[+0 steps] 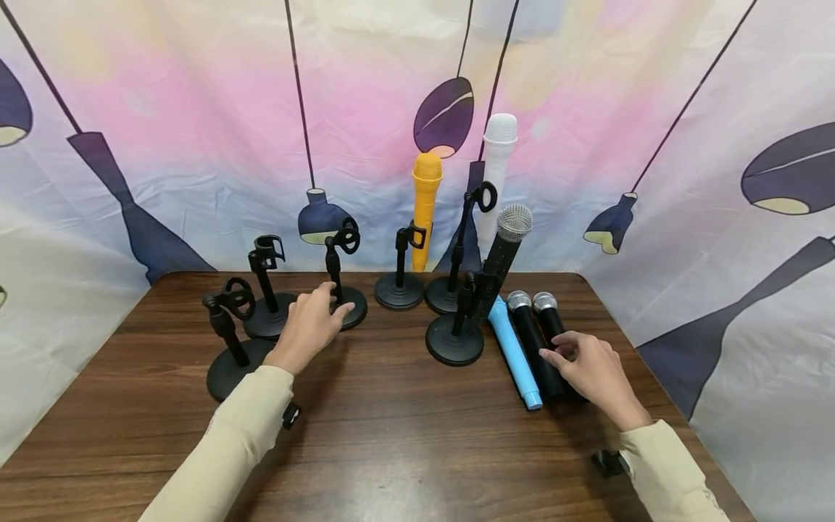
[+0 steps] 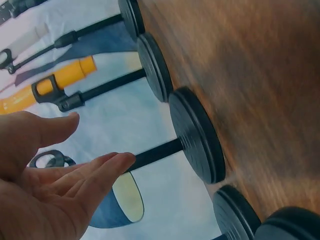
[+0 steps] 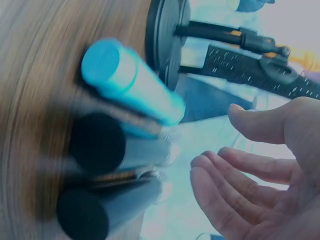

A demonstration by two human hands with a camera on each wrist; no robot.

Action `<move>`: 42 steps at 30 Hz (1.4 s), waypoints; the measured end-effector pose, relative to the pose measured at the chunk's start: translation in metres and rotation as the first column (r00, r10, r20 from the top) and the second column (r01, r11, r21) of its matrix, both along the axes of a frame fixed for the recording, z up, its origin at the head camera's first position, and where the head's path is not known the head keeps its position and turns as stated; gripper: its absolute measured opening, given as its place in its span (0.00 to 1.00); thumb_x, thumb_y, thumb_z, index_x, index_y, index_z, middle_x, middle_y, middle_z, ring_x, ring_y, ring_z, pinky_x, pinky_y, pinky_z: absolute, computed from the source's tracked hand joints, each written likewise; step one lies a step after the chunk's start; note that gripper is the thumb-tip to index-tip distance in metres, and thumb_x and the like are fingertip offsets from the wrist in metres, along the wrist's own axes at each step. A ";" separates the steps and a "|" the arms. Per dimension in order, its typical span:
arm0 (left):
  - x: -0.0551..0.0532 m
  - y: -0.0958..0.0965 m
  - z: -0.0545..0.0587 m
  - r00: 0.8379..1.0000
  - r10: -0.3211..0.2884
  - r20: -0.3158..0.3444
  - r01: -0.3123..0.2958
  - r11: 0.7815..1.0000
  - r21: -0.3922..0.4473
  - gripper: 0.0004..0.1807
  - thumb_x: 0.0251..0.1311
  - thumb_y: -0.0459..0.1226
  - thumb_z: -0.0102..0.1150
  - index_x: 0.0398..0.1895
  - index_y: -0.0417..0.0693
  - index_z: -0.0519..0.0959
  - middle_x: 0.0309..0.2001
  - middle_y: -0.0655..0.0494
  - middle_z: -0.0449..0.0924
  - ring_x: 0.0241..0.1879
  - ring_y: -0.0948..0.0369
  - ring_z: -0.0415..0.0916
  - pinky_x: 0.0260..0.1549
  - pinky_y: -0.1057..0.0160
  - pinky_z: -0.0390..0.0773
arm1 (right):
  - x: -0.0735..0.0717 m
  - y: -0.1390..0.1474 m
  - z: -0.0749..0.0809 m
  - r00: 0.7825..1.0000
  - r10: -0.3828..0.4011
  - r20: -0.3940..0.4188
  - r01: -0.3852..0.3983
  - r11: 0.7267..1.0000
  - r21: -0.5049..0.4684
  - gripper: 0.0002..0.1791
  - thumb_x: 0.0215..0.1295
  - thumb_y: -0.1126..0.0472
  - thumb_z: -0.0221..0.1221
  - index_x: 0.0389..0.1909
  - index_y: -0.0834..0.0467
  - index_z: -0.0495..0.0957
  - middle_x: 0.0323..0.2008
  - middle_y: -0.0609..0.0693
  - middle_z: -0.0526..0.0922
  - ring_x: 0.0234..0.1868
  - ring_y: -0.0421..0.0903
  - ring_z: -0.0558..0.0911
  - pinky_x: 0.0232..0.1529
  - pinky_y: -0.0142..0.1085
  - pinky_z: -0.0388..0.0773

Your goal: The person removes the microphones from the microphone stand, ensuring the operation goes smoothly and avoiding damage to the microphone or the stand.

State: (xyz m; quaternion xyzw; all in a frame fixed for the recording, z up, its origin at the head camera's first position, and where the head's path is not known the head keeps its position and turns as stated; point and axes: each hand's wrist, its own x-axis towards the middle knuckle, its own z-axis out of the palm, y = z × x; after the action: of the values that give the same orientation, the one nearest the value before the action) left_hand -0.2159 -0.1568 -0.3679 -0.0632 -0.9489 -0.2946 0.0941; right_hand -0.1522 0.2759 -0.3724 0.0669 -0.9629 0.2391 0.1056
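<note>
My left hand (image 1: 309, 326) reaches beside a black microphone stand (image 1: 354, 310), its thumb spread from its fingers. In the left wrist view the fingertips overlap that stand's post (image 2: 157, 154), with the thumb apart from it. My right hand (image 1: 590, 370) hovers over the lower end of the rightmost black microphone (image 1: 549, 319), fingers loosely bent and nothing between them. Another black microphone (image 1: 531, 341) and a light blue microphone (image 1: 515, 355) lie alongside it. In the right wrist view a gap shows between thumb and fingers.
A speckled black microphone (image 1: 499, 261) leans in a front stand (image 1: 454, 341). Behind are a yellow microphone (image 1: 425, 203) and a white microphone (image 1: 497, 159) in stands. Two stands without microphones, a front one (image 1: 225, 373) and a rear one (image 1: 267, 319), stand left on the wooden table (image 1: 391, 449).
</note>
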 end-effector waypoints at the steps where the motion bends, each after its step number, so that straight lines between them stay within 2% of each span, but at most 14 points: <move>1: 0.003 0.001 -0.001 1.000 -0.016 0.001 0.016 1.000 0.001 0.32 0.73 0.41 0.59 0.71 0.30 0.66 0.57 0.31 0.79 0.50 0.41 0.82 0.52 0.38 0.76 | 0.001 -0.003 0.001 1.000 0.001 -0.015 -0.001 1.000 -0.007 0.20 0.67 0.55 0.68 0.49 0.67 0.84 0.35 0.56 0.88 0.33 0.50 0.86 0.33 0.47 0.79; 6: 0.014 0.010 -0.001 0.997 -0.080 -0.010 0.080 0.997 0.011 0.22 0.72 0.39 0.61 0.63 0.35 0.75 0.53 0.39 0.83 0.49 0.47 0.83 0.55 0.39 0.73 | 0.007 -0.023 0.006 0.995 0.037 -0.098 -0.042 0.998 -0.053 0.14 0.65 0.58 0.69 0.44 0.65 0.85 0.36 0.55 0.88 0.31 0.47 0.86 0.30 0.42 0.79; 13: 0.025 0.023 0.001 0.989 -0.144 -0.030 0.146 0.987 0.075 0.15 0.70 0.39 0.62 0.54 0.40 0.80 0.47 0.48 0.85 0.46 0.52 0.82 0.47 0.47 0.78 | 0.010 -0.059 0.011 0.964 0.145 -0.224 -0.170 0.981 -0.097 0.11 0.61 0.60 0.72 0.41 0.60 0.86 0.32 0.47 0.85 0.27 0.38 0.82 0.28 0.34 0.77; 17: 0.026 0.027 0.000 0.983 -0.184 -0.027 0.186 0.973 0.140 0.13 0.70 0.40 0.62 0.52 0.43 0.81 0.44 0.53 0.85 0.43 0.56 0.82 0.45 0.51 0.79 | 0.009 -0.083 0.015 0.942 0.220 -0.254 -0.262 0.954 -0.145 0.11 0.61 0.60 0.73 0.42 0.58 0.86 0.33 0.45 0.85 0.29 0.37 0.82 0.30 0.33 0.80; 20: 0.026 0.031 -0.001 0.978 -0.206 -0.014 0.206 0.963 0.173 0.13 0.71 0.40 0.62 0.52 0.44 0.81 0.44 0.54 0.85 0.43 0.58 0.82 0.46 0.52 0.79 | 0.006 -0.102 0.018 0.923 0.280 -0.264 -0.336 0.921 -0.198 0.11 0.62 0.61 0.72 0.43 0.58 0.85 0.36 0.46 0.85 0.31 0.37 0.83 0.33 0.33 0.81; 24: 0.025 0.035 -0.001 0.977 -0.212 -0.001 0.209 0.959 0.191 0.13 0.71 0.41 0.62 0.53 0.44 0.81 0.44 0.54 0.85 0.43 0.58 0.82 0.47 0.52 0.79 | 0.001 -0.128 0.023 0.901 0.335 -0.278 -0.406 0.875 -0.264 0.13 0.64 0.61 0.70 0.47 0.60 0.84 0.40 0.51 0.85 0.38 0.40 0.84 0.38 0.35 0.83; 27: 0.025 0.036 -0.002 0.979 -0.205 -0.004 0.202 0.959 0.200 0.13 0.71 0.40 0.62 0.52 0.44 0.82 0.45 0.53 0.85 0.44 0.57 0.82 0.47 0.52 0.79 | -0.007 -0.144 0.025 0.893 0.346 -0.289 -0.428 0.852 -0.303 0.14 0.66 0.59 0.69 0.49 0.59 0.83 0.43 0.52 0.85 0.41 0.42 0.85 0.42 0.37 0.84; 33: 0.023 0.038 -0.003 0.978 -0.210 -0.004 0.205 0.951 0.230 0.13 0.70 0.39 0.62 0.53 0.43 0.81 0.46 0.51 0.85 0.46 0.54 0.82 0.49 0.50 0.79 | -0.029 -0.170 0.027 0.903 0.333 -0.270 -0.422 0.802 -0.423 0.16 0.70 0.58 0.66 0.53 0.61 0.81 0.48 0.54 0.84 0.49 0.47 0.85 0.50 0.40 0.82; 36: 0.023 0.039 -0.004 0.976 -0.216 -0.003 0.210 0.950 0.232 0.13 0.70 0.39 0.62 0.53 0.43 0.81 0.47 0.51 0.85 0.46 0.54 0.82 0.49 0.50 0.79 | -0.041 -0.181 0.029 0.913 0.316 -0.256 -0.406 0.763 -0.503 0.17 0.71 0.58 0.65 0.55 0.63 0.80 0.51 0.58 0.83 0.52 0.50 0.84 0.52 0.42 0.81; 39: 0.022 0.039 -0.004 0.976 -0.219 0.002 0.212 0.949 0.233 0.13 0.70 0.38 0.63 0.53 0.43 0.81 0.47 0.51 0.85 0.46 0.55 0.82 0.49 0.51 0.79 | -0.056 -0.192 0.032 0.926 0.273 -0.261 -0.377 0.725 -0.576 0.17 0.71 0.61 0.64 0.56 0.65 0.80 0.52 0.59 0.83 0.54 0.53 0.83 0.53 0.42 0.81; 42: 0.022 0.040 -0.005 0.975 -0.223 0.012 0.214 0.948 0.236 0.13 0.70 0.38 0.63 0.54 0.43 0.81 0.48 0.51 0.85 0.46 0.56 0.82 0.49 0.52 0.79 | -0.070 -0.201 0.036 0.940 0.211 -0.267 -0.336 0.701 -0.630 0.18 0.71 0.62 0.64 0.58 0.66 0.78 0.55 0.61 0.82 0.56 0.54 0.82 0.54 0.41 0.80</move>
State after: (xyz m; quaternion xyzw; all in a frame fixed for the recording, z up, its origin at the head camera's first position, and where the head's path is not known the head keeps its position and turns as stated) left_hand -0.1937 -0.1164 -0.3727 -0.1505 -0.8965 -0.4137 0.0494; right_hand -0.2223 0.0751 -0.3361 0.1880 -0.7794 0.5732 0.1693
